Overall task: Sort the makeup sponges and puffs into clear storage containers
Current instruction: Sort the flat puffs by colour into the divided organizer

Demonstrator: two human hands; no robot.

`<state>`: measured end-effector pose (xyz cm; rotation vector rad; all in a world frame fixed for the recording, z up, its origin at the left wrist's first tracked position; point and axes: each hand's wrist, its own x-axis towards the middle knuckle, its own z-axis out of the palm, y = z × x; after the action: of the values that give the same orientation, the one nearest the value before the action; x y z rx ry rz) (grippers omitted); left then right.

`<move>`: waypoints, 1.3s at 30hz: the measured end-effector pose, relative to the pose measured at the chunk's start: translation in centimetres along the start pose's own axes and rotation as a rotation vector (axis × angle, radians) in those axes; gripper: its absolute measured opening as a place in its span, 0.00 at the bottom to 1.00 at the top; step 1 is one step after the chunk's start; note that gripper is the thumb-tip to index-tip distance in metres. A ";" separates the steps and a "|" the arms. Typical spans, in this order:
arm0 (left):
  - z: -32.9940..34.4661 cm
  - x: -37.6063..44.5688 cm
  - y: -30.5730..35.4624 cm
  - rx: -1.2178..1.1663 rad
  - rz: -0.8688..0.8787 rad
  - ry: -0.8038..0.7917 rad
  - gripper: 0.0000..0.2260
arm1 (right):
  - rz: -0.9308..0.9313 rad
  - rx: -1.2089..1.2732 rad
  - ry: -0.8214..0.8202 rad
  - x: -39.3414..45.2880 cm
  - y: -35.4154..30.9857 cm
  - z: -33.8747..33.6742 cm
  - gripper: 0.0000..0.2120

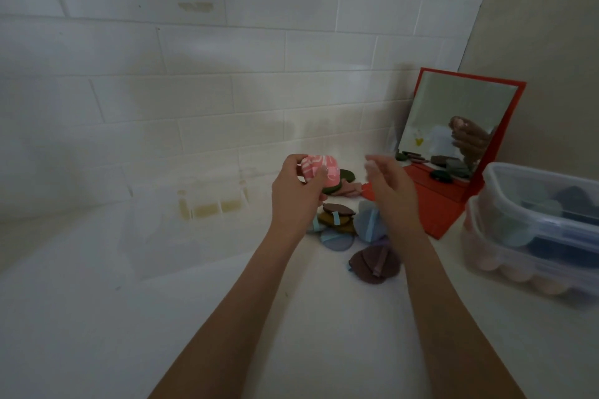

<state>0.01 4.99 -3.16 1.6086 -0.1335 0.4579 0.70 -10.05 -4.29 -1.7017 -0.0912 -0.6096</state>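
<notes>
Above the middle of the white counter point(97, 317), the left hand point(296, 191) is gripping a pink-and-white marbled makeup sponge point(319, 172), fingers and thumb curling round it. At three o'clock from it, the right hand point(390, 181) is hanging apart with relaxed, loosely spread fingers, holding nothing; its fingertips are blurring, so finer detail is beyond telling.

Below the hands, toward six o'clock, the pile of flat round puffs point(343, 223) in brown, mustard, blue and lilac is lying loose, with a plum-coloured strapped puff point(376, 264) nearest the person. A dark green puff point(346, 175) is peeking out beyond the sponge.

Out at three to four o'clock, the stacked clear plastic storage tubs point(505, 178) are standing; the upper is holding dark and teal pieces, the lower pale rounded ones. A red-framed standing mirror point(505, 152) is leaning at two o'clock.

Doing this step well probably means carrying the sponge across to whichever tub is holding sponges, keeping the grip light so the soft foam is not crushing, and passing clear of the mirror.
</notes>
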 end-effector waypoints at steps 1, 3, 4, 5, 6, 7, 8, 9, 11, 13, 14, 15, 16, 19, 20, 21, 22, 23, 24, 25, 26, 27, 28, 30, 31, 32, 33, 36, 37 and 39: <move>0.0 0.0 0.0 -0.015 -0.001 -0.006 0.06 | 0.025 0.093 -0.112 -0.2 -0.7 0.8 0.13; 0.0 -0.1 0.0 -0.020 -0.003 -0.006 0.08 | 0.074 0.208 -0.291 -0.9 -1.4 2.6 0.16; -0.1 -0.1 0.0 0.002 0.002 -0.001 0.08 | 0.083 0.240 -0.318 -1.3 -1.4 3.4 0.15; -0.2 -0.2 0.1 0.028 0.012 0.001 0.08 | 0.088 0.272 -0.308 -1.6 -1.4 3.9 0.15; -0.3 -0.2 0.0 0.046 0.019 -0.002 0.07 | 0.097 0.308 -0.279 -1.8 -1.3 4.2 0.14; -0.3 -0.2 -0.1 0.049 0.019 -0.013 0.06 | 0.103 0.333 -0.254 -1.8 -1.0 4.2 0.14; -0.3 -0.2 -0.1 0.040 0.017 -0.028 0.05 | 0.107 0.336 -0.244 -1.7 -0.7 4.0 0.14; -0.3 -0.1 -0.1 0.035 0.016 -0.040 0.04 | 0.118 0.329 -0.251 -1.5 -0.3 3.8 0.14; -0.3 0.0 -0.2 0.057 0.021 -0.051 0.04 | 0.169 0.326 -0.279 -1.0 0.1 3.3 0.15; -0.2 -0.1 -0.2 0.056 0.011 -0.041 0.05 | 0.188 0.281 -0.226 -0.3 0.4 3.0 0.15; -0.1 -0.1 -0.1 0.027 -0.001 -0.023 0.05 | 0.157 0.170 -0.145 0.4 0.4 2.7 0.14; -0.1 0.0 0.0 -0.017 -0.028 0.004 0.05 | 0.115 0.016 -0.052 1.3 0.6 2.5 0.12; -0.2 0.2 0.3 -0.084 -0.080 0.036 0.06 | 0.088 -0.145 0.036 2.1 0.8 2.3 0.13; -0.9 1.2 1.0 -0.368 -0.318 0.093 0.10 | 0.154 -0.520 0.030 3.9 2.5 2.0 0.17; -1.2 1.5 1.0 -0.442 -0.374 0.086 0.11 | 0.183 -0.612 -0.052 4.2 3.2 2.1 0.18; -1.4 1.7 1.0 -0.490 -0.408 0.075 0.13 | 0.189 -0.690 -0.144 4.4 4.0 2.2 0.21; -1.5 1.7 0.9 -0.515 -0.426 0.064 0.14 | 0.184 -0.750 -0.235 4.6 4.7 2.4 0.25; -1.5 1.8 0.8 -0.523 -0.434 0.059 0.15 | 0.188 -0.803 -0.322 4.9 5.1 2.6 0.29; -1.5 1.7 0.8 -0.521 -0.436 0.058 0.16 | 0.189 -0.858 -0.402 5.2 5.3 2.8 0.31; -1.5 1.7 0.8 -0.516 -0.436 0.058 0.16 | 0.192 -0.921 -0.477 5.5 5.4 3.0 0.31; -1.5 1.7 0.9 -0.513 -0.437 0.057 0.16 | 0.194 -0.980 -0.530 5.7 5.3 3.1 0.29; -1.5 1.8 0.9 -0.514 -0.440 0.054 0.16 | 0.181 -1.026 -0.543 5.8 5.2 3.3 0.26; -1.5 1.8 0.9 -0.519 -0.444 0.051 0.16 | 0.142 -1.058 -0.516 5.9 5.2 3.4 0.23; -1.7 1.9 0.7 -0.543 -0.455 0.044 0.16 | 0.033 -1.094 -0.420 5.6 5.2 3.5 0.18; -1.7 1.9 0.7 -0.557 -0.458 0.041 0.17 | -0.021 -1.106 -0.382 5.3 5.1 3.5 0.16; -1.8 1.9 0.7 -0.568 -0.462 0.040 0.17 | -0.060 -1.101 -0.357 5.0 5.0 3.6 0.13; -1.8 2.0 0.7 -0.576 -0.465 0.039 0.16 | -0.077 -1.066 -0.340 4.8 4.9 3.6 0.10; -1.9 2.0 0.8 -0.580 -0.470 0.034 0.15 | -0.025 -0.850 -0.284 4.1 4.3 3.4 0.08; -1.9 1.9 0.8 -0.573 -0.466 0.034 0.14 | -0.023 -0.761 -0.247 3.9 4.0 3.1 0.07; -1.7 1.8 0.8 -0.509 -0.434 0.047 0.12 | -0.034 -0.588 -0.172 3.7 3.3 2.7 0.05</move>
<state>1.02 6.89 -1.68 1.0825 0.1281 0.1077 6.04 -9.25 -5.87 -2.3257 -0.0660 -0.5441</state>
